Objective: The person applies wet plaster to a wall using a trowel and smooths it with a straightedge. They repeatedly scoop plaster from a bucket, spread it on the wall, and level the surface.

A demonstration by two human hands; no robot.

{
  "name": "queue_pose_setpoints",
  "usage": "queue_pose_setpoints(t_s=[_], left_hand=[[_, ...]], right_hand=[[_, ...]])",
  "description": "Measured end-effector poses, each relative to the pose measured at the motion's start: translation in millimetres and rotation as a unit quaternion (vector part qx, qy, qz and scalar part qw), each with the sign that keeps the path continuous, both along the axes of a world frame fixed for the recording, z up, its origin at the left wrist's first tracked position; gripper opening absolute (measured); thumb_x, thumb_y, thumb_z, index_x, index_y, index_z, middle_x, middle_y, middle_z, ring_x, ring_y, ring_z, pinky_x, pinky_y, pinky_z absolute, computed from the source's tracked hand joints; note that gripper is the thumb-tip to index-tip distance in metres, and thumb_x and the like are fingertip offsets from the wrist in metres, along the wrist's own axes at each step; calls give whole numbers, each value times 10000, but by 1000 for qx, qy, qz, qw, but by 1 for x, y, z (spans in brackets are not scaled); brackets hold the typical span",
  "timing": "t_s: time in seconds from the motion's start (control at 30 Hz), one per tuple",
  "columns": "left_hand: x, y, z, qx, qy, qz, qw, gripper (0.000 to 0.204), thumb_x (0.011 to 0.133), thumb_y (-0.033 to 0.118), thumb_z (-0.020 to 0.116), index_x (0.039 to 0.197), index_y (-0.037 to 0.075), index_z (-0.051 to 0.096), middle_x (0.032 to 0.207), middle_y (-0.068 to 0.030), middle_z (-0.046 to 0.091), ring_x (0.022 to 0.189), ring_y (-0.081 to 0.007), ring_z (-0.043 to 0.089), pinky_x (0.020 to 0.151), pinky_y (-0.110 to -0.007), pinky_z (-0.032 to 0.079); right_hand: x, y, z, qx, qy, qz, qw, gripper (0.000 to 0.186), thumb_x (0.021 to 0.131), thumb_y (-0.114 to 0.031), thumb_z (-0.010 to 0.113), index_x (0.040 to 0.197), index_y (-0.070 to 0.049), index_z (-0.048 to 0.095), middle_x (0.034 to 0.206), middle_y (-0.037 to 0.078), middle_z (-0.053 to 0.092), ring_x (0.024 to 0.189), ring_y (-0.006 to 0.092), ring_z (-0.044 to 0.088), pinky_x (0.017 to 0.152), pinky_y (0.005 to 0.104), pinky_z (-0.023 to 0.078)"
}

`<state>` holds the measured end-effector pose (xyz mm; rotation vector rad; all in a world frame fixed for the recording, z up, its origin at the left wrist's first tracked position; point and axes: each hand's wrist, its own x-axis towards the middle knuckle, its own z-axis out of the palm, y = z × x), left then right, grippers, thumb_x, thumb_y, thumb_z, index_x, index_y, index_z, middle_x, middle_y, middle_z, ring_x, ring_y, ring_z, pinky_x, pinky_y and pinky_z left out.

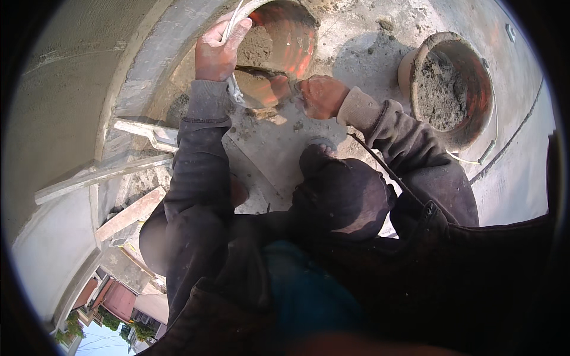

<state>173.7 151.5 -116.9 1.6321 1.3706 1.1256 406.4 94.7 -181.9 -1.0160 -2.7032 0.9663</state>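
My left hand [217, 58] is closed round a white rope [233, 89] at a bucket [297, 32] of grey mortar [255, 47], which lies near the top centre. Just below the bucket's opening is a mortar-smeared, curved piece [264, 92] with orange patches; I cannot tell whether it is a scoop or part of a container. My right hand [320, 96] has its fingers curled at the right end of that piece, but what exactly they grip is hidden. Both wrists are in dusty dark sleeves.
A second bucket [411, 89] with mortar stands at right on the grey floor [267, 172]. Wooden strips [127, 216] lean at lower left beside a plastered wall [50, 89]. My foot [323, 148] is below my right hand. Rooftops show at the bottom left.
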Motion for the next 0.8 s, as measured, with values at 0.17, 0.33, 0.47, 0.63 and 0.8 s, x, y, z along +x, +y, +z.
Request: queue_pose_setpoints(t_s=[0.17, 0.33, 0.47, 0.63, 0.8], left_hand=[[-7, -5, -6, 5, -7, -16, 1000, 366, 990, 256, 652, 1180, -53, 692, 1208, -102, 686, 1118, -168, 610, 997, -294, 443], [-5, -3, -19, 49, -7, -2, 999, 346, 988, 251, 655, 1164, -44, 701, 1163, -73, 697, 1092, -146, 608, 962, -282, 453], [-12, 0, 5, -44, -7, 69, 997, 358, 1010, 267, 610, 1172, -41, 696, 1149, -73, 696, 1033, -163, 639, 933, -281, 475], [-109, 5, -14, -119, -211, 189, 952, 392, 994, 256, 629, 1187, -84, 662, 1109, -113, 685, 1013, -180, 629, 910, -312, 487], [-120, -38, 65, -136, -291, 182, 929, 360, 971, 242, 653, 1207, -29, 651, 1069, -105, 697, 957, -180, 653, 826, -318, 540]], right_hand=[[15, -4, 8, -131, 48, -71, 988, 359, 832, -317, 663, 896, 26, 580, 710, 213, 626, 792, 419, 636, 715, 485, 502], [-14, -27, 11, -318, 79, -61, 943, 334, 931, -298, 612, 851, 26, 594, 615, 128, 604, 484, 282, 603, 564, 415, 534], [2, -24, 15, -753, 288, -134, 576, 268, 984, -295, 566, 878, -50, 588, 627, 0, 501, 393, 90, 488, 331, 249, 418], [18, -27, 63, -743, 383, -75, 544, 241, 987, -197, 519, 879, 19, 525, 590, 51, 459, 389, 145, 470, 340, 303, 427], [-30, 23, 169, -667, 531, 8, 523, 211, 1017, -224, 514, 969, -22, 551, 629, 45, 504, 414, 152, 508, 375, 308, 462]])
